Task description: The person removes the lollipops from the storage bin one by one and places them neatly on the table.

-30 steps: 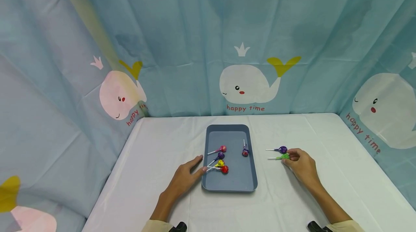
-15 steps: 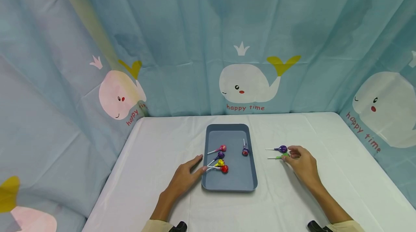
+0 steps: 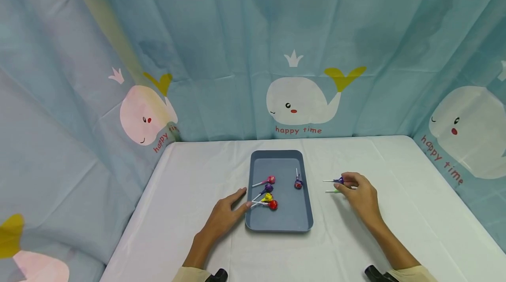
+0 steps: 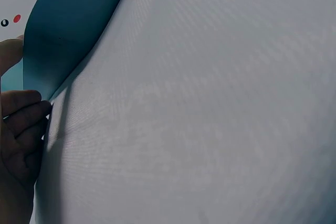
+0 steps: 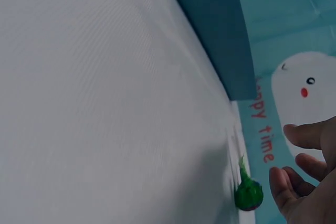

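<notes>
My left hand (image 3: 224, 219) rests against the left edge of the grey-blue tray (image 3: 290, 225), its thumb at the rim. In the right wrist view, a gap shows between the thumb and fingers of my right hand (image 5: 310, 177), with nothing held there. That hand hovers over a purple lollipop (image 3: 338, 180) on the table, hiding most of its head. Nearer me lies a green lollipop (image 3: 331, 191), its head hidden in the head view but visible in the right wrist view. Both white sticks point left toward the tray.
Inside the tray lie pink (image 3: 271, 179), purple (image 3: 269, 188), yellow (image 3: 269, 197) and red (image 3: 273, 205) lollipops along the left. A dark purple-and-red lollipop (image 3: 298, 183) lies at its right. A whale-print curtain (image 3: 221, 97) stands behind the white table (image 3: 189, 172).
My right hand has shifted left and slightly away from me, from the green lollipop to over the purple one. The left hand and the tray have stayed in place.
</notes>
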Available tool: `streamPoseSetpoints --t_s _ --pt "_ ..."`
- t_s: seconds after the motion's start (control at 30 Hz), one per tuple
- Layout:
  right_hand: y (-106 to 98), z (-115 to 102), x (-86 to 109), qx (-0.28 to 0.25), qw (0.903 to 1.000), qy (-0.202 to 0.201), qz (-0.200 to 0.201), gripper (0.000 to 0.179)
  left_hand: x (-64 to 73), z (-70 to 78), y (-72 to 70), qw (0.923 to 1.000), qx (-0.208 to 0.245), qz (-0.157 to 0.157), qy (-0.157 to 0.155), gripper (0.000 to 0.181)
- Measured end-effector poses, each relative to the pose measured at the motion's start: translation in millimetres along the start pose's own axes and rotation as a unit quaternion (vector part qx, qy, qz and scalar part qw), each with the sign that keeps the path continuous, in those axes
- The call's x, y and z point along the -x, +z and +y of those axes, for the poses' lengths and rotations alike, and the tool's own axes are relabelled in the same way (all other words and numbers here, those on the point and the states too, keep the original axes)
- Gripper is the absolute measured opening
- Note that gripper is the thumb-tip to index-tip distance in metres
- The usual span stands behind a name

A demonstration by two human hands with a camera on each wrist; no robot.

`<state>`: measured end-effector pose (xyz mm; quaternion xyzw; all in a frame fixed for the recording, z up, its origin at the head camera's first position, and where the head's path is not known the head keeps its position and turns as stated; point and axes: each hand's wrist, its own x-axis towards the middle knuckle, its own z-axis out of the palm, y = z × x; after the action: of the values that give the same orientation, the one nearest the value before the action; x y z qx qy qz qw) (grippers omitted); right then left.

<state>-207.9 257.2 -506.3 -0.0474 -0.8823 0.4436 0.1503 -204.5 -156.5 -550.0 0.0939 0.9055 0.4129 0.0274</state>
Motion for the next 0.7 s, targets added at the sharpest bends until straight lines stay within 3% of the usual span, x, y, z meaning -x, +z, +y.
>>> streamPoseSetpoints --t_s 0.7 --pt "36 -38 2.7 -0.064 0.996 0.04 -0.049 0.045 0.7 1.4 -0.7 1.0 -0.002 0.005 0.002 0.071"
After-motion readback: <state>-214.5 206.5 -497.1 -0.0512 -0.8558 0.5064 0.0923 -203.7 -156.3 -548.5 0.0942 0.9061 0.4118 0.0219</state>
